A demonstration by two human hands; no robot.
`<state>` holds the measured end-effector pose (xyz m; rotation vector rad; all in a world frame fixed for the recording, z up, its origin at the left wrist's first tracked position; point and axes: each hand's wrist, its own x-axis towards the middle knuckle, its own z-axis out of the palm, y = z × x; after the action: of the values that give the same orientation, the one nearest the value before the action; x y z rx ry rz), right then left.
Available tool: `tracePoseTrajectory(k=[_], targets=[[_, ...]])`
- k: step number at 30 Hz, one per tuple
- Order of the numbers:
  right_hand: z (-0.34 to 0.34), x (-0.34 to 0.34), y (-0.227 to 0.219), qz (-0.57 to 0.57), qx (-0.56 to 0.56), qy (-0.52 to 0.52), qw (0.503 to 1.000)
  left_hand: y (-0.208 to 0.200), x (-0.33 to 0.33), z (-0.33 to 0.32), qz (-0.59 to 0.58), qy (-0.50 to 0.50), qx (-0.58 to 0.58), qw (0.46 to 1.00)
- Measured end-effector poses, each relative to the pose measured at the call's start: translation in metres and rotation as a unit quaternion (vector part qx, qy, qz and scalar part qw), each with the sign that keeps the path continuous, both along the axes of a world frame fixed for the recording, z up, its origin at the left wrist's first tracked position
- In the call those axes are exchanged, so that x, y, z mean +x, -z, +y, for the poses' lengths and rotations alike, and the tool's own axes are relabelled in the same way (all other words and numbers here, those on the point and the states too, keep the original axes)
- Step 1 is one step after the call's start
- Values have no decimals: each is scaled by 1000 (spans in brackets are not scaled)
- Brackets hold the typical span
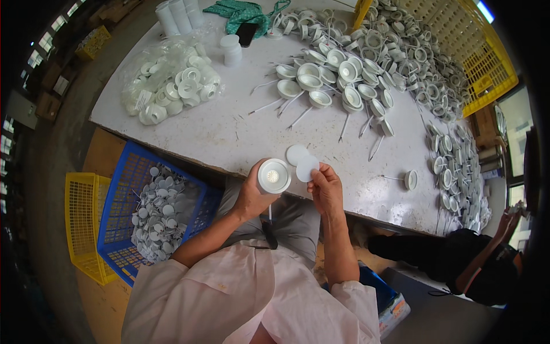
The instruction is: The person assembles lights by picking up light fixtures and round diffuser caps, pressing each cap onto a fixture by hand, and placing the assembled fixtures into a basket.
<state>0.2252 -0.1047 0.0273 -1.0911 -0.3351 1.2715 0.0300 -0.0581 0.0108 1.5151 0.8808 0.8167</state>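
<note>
My left hand point(250, 198) is closed around a round white downlight housing point(274, 176), its open face turned up and a yellowish disc in its centre. A lead hangs below it over my lap. Close by on the right, my right hand point(327, 188) pinches a thin white translucent disc point(307, 169) between thumb and fingers. A second white disc point(295, 153) lies partly behind the first, over the table's near edge; whether it touches the table or the held disc I cannot tell. The housing and the held disc are apart.
Several wired housings point(348, 71) lie across the white table point(217, 140), spilling from a yellow crate point(487, 63). A clear bag point(186, 86) of white rings, disc stacks point(231, 53) and a phone point(247, 34) stand farther back. Left is a blue basket point(110, 206) of lamps; right, another person point(487, 266).
</note>
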Motion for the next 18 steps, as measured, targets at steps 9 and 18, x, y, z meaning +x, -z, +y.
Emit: tracePoseTrajectory(k=[9,18], targets=[[-8,-31,4,-115,-37,-61,991,-4,7,-6,-95,71,-32,992],[-9,-41,-3,-190,-34,-91,977,-15,7,-10,-25,18,-36,999]])
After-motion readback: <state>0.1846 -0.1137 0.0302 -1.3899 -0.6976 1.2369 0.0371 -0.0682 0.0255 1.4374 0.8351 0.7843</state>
